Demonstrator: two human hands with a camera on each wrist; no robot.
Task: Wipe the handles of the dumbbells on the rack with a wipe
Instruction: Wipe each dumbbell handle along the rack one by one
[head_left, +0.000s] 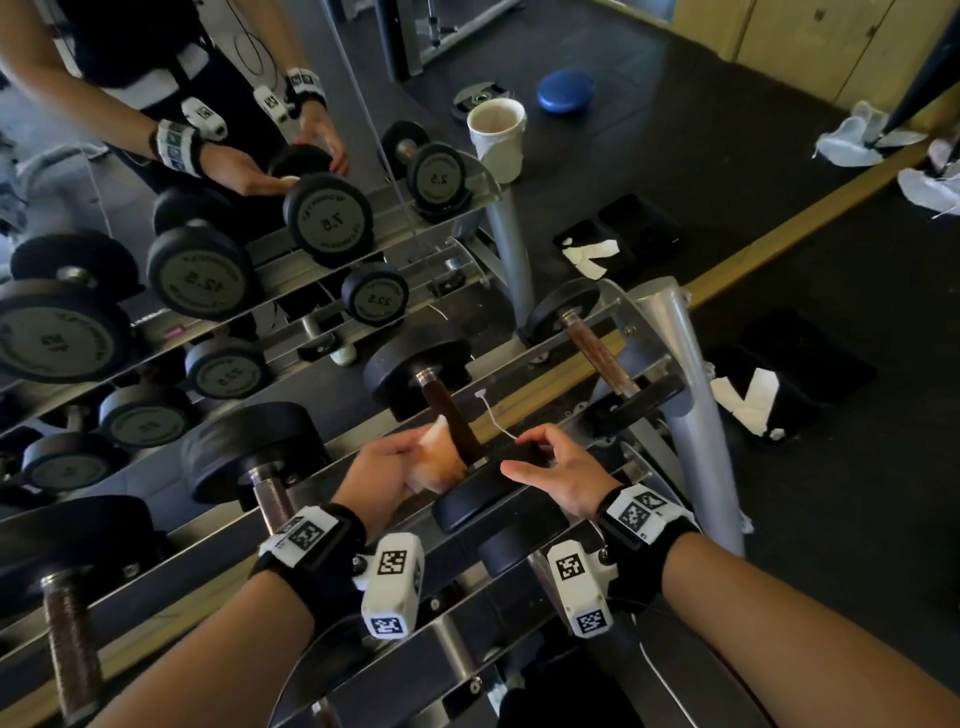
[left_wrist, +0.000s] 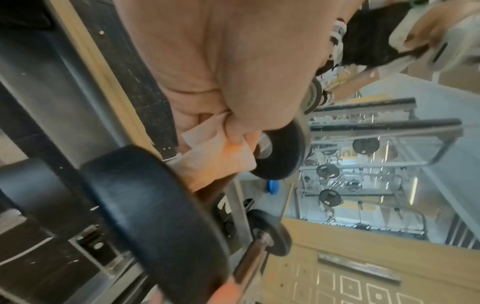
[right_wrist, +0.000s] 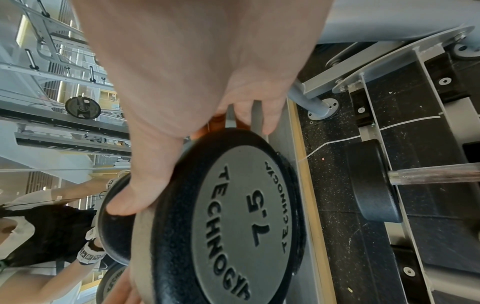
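Observation:
A black 7.5 dumbbell (head_left: 415, 369) lies on the top shelf of the steel rack (head_left: 550, 358), and its brown handle (head_left: 452, 415) runs toward me. My left hand (head_left: 415, 457) holds a crumpled white wipe (head_left: 436, 457) against the left side of the handle's near end. The left wrist view shows the wipe (left_wrist: 215, 156) bunched in the curled fingers, between the two heads. My right hand (head_left: 524, 454) grips the rim of the near head (head_left: 493, 504). The right wrist view shows its thumb on one side of that head (right_wrist: 246, 216) and its fingers over the top.
A smaller dumbbell (head_left: 597, 353) lies to the right and bigger ones (head_left: 270, 499) to the left on the same shelf. A mirror (head_left: 208, 208) stands right behind the rack and repeats it all. The grey rack post (head_left: 696, 415) rises at the right. A thin white cord (head_left: 493, 415) lies across the shelf.

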